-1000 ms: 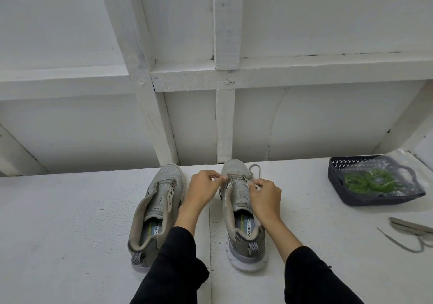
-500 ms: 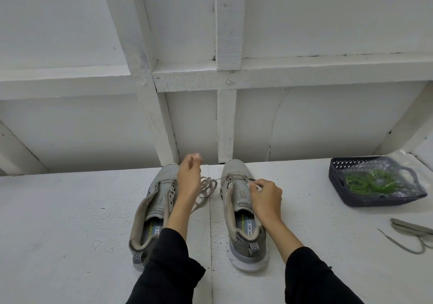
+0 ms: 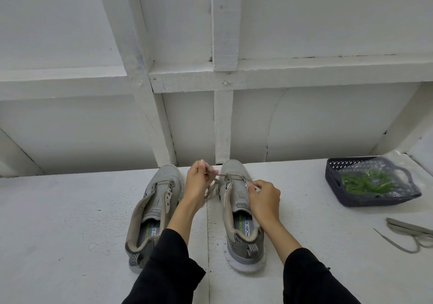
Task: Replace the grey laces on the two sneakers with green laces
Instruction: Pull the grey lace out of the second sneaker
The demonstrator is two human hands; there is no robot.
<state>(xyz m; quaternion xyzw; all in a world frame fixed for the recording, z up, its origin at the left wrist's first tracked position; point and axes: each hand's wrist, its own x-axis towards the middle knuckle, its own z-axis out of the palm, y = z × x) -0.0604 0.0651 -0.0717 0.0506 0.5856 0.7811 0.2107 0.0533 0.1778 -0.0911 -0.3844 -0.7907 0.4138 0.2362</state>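
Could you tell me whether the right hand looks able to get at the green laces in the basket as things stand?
Probably not yet: the right hand is pinching the grey lace. Once freed, bare tabletop lies between it and the green laces.

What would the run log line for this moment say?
step: unlacing right sneaker | left hand pinches grey lace | right hand pinches other end | left sneaker laceless | green laces in basket

Plain workshop or storage corner, white-painted timber frame wall rising beyond the hands, rough white worktop lying beneath them, dark plastic basket sitting off to the right hand's side
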